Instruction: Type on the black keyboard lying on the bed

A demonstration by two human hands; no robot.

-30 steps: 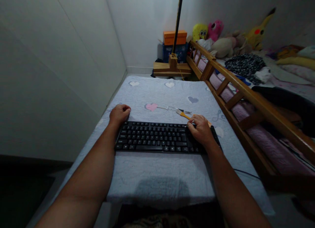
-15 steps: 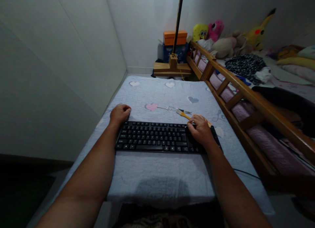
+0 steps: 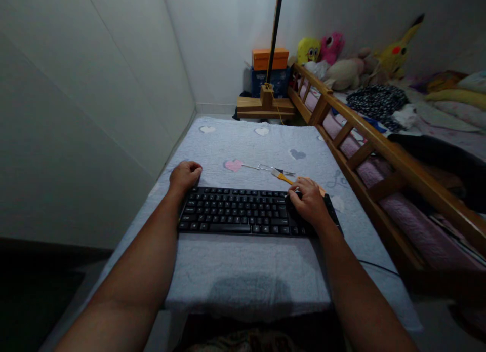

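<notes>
A black keyboard lies flat on the cloth-covered table in front of me. At its far left corner, my left hand rests with fingers curled together, and nothing shows in them. My right hand is over the keyboard's right end, covering many of the keys there. Its thumb and fingers come together in a pinch around a small pale bit that is too small to name. Just beyond it lies a brush with a yellow handle. A piece of orange material shows partly from behind the right hand.
Thin metal tools, one resembling tweezers, lie beyond the keyboard. The keyboard cable runs off to the right. A wooden bed rail borders the table's right side, and a pale wall panel stands at left. Boxes are stacked behind.
</notes>
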